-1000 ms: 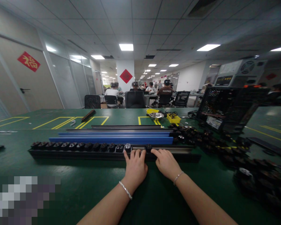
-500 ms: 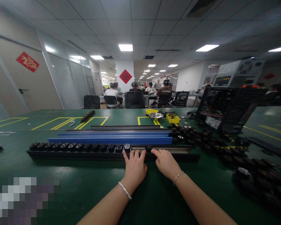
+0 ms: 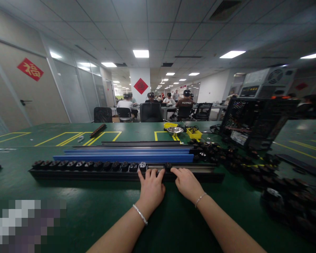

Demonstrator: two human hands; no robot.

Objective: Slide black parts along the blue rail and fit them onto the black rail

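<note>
A long black rail lies crosswise in front of me. A row of black socket-like modules sits along its left part, ending in a lighter-topped module. My left hand rests on the rail's front edge, fingers spread, thumb just below the lighter module. A single black module sits apart, to the right of a bare stretch of channel. Against its right side is the index finger of my right hand; the other fingers are bent and partly hidden, and the thumb is out of sight.
Blue rails lie just behind the black rail. To the right, a heap of black modules spreads toward an open computer case. Behind the rails are a metal bowl and a yellow bin. Several people sit at far desks.
The lone black module and my right index finger have shifted very slightly right. My left hand stays on the rail as before.
</note>
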